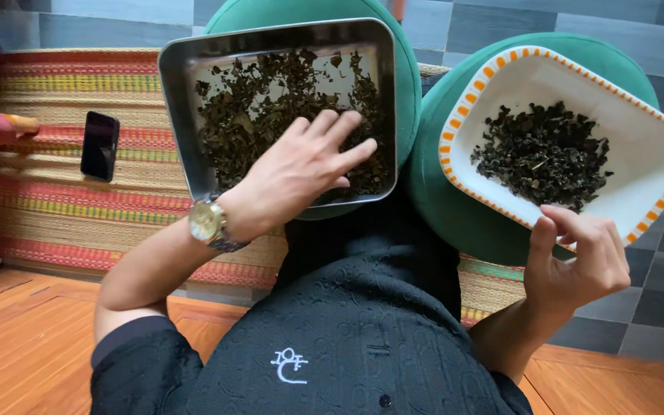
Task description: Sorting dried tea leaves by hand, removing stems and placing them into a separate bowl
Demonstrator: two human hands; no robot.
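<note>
Left hand [301, 165] lay open, fingers spread over dried leaves [270, 100] in the metal tray [174, 84] | right hand [578, 257] pinched the rim of the white dish [655, 146] | a smaller dark pile [543, 154] already sat in the dish; most leaves remained in the tray | phone [100, 146] on the mat [55, 207]

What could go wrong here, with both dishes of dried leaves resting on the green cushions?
1. The white dish sits tilted on a rounded green cushion; only the right hand grips its lower rim, so it might slide or spill its dark leaves.
2. The metal tray also rests on a cushion; the left hand pressing among its leaves could tip it toward the person.
3. Loose leaves could be swept over the tray's low edge onto the woven mat.
</note>
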